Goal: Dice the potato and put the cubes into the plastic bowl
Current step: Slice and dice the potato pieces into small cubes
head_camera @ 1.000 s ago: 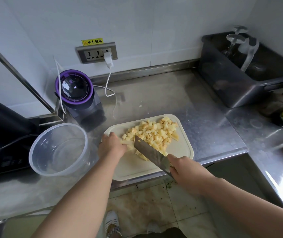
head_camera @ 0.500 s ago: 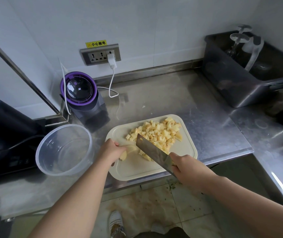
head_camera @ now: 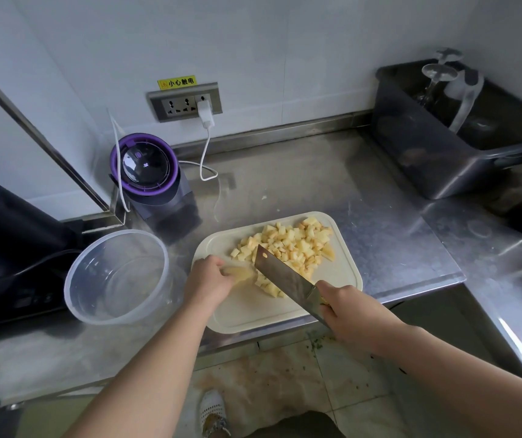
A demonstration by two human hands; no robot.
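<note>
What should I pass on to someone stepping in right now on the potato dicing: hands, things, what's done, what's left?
Left hand holds the last uncut potato piece on the cutting board.
Right hand grips the cleaver, with the blade angled beside that piece.
Potato cubes are piled on the board's far half.
Plastic bowl stands on the counter left of the board, with no cubes in it.
Done: most of the potato is diced.
Left: dice the last piece, then move all the cubes into the bowl.
</note>
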